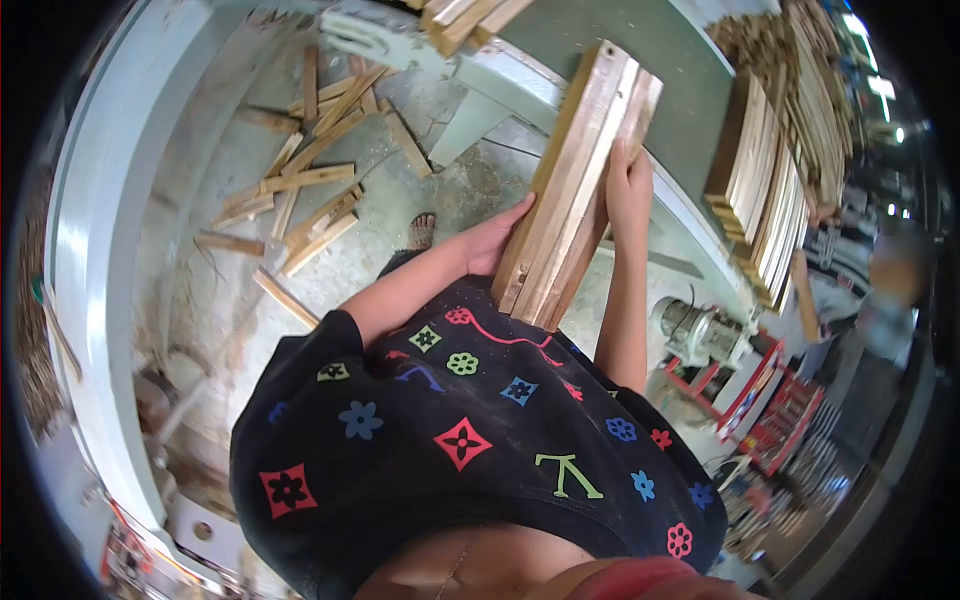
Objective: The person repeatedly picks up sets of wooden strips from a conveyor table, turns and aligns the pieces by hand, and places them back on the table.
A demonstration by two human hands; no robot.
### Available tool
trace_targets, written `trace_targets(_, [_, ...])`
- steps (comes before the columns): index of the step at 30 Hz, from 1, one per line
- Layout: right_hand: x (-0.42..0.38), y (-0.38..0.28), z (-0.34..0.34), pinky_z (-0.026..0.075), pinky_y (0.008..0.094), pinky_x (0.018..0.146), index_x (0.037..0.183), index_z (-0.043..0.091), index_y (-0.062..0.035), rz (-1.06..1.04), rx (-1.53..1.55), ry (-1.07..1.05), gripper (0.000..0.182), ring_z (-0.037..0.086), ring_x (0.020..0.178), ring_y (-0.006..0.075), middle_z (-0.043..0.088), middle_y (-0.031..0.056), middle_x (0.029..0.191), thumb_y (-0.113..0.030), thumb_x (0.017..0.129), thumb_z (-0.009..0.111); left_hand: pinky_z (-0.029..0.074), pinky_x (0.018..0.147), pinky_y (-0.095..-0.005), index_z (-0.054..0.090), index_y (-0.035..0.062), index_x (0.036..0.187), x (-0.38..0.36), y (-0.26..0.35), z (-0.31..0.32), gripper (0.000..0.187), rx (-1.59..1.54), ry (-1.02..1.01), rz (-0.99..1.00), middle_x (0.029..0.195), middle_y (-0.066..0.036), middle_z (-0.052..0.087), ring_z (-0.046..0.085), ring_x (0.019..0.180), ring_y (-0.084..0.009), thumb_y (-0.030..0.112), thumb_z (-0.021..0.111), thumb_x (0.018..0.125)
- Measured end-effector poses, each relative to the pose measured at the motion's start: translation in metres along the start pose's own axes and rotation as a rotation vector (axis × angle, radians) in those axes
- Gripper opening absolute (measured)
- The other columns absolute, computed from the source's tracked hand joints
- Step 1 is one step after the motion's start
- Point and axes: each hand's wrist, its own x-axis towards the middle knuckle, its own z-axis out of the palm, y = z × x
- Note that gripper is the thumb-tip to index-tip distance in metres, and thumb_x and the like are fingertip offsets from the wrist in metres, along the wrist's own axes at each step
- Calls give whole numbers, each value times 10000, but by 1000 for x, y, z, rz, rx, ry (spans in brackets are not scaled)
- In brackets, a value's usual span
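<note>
A bundle of several wooden strips (570, 190) lies tilted in front of my body, its near end close to my shirt and its far end over the edge of the green-topped machine table (650, 50). My left hand (497, 238) grips the bundle along its left side, low down. Higher up, my right hand (628, 190) grips its right side, thumb resting along the wood. A dark knot or hole shows at each end of one strip. The undersides of the strips and most of my fingers are hidden.
Loose wood offcuts (325, 175) litter the concrete floor at left. More strips (470, 20) rest on the table's far end. Tall stacks of strips (755, 180) stand at right, near another person (880, 290). Below them sits an electric motor (695, 330).
</note>
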Motion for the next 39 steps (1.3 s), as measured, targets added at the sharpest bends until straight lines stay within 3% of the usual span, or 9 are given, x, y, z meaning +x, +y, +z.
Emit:
trace_targets(3, [-25,6,7,489,360,863,1246,572,52,33,333,53,463,588,973,145,651,132,1106,-357,1030,543,423,1108,-433,462,65,1461,-8,7,5,739,74,29,22,1423,-126,552,522,1323,-222,615,511,970])
trace_targets(7, [-59,19,11,478,359,1012,1433,461,-19,553,1087,-174,741,581,1212,286,569,160,1375,-607,984,497,437,1064,-361,518,43,1415,-9,13,-13,594,371,98,177,1351,-90,605,599,1191,-179,475,554,1010])
trace_targets(11, [-67,76,13,518,416,1008,1470,424,-40,565,1434,-448,820,581,1237,310,550,175,1402,-676,956,472,445,1001,-304,596,19,1318,-19,23,-12,494,601,170,427,1184,-47,676,614,1078,-123,392,615,995])
trace_targets(16, [-70,68,26,526,436,1002,1469,419,-28,460,1300,-359,799,591,1229,305,557,175,1396,-650,971,467,465,904,-298,670,9,1178,-31,29,10,462,764,317,509,1046,-44,679,592,984,-118,393,707,924])
trace_targets(25, [-79,57,32,492,408,1035,1461,429,-22,467,1374,-380,773,592,1224,277,566,166,1385,-631,986,453,454,987,-323,502,-4,1378,-40,27,20,618,664,290,399,1252,-89,618,585,1138,-166,389,691,940])
trace_targets(28, [-81,45,33,485,398,1041,1455,436,-20,472,1372,-371,771,590,1223,273,571,165,1376,-630,984,459,418,1088,-406,328,23,1518,-38,17,33,735,442,217,426,1457,-128,491,490,1334,-218,406,634,971])
trace_targets(31, [-79,29,31,482,393,1043,1456,435,-20,537,1391,-414,778,588,1226,263,572,161,1374,-636,981,461,368,1141,-443,239,20,1550,-33,20,22,795,235,41,214,1535,-146,397,435,1394,-242,445,597,982])
trace_targets(35, [-82,17,35,484,391,1042,1455,433,-16,496,1346,-361,786,587,1228,251,573,159,1373,-637,976,473,380,1134,-460,242,19,1554,-42,36,8,836,-53,-140,114,1552,-170,381,414,1415,-276,561,527,985])
trace_targets(39, [-87,23,41,477,398,1051,1470,409,-11,528,1359,-405,814,580,1241,263,562,144,1397,-637,959,512,297,1187,-499,197,35,1572,-38,23,-23,903,174,-42,22,1568,-171,361,397,1428,-285,659,449,970])
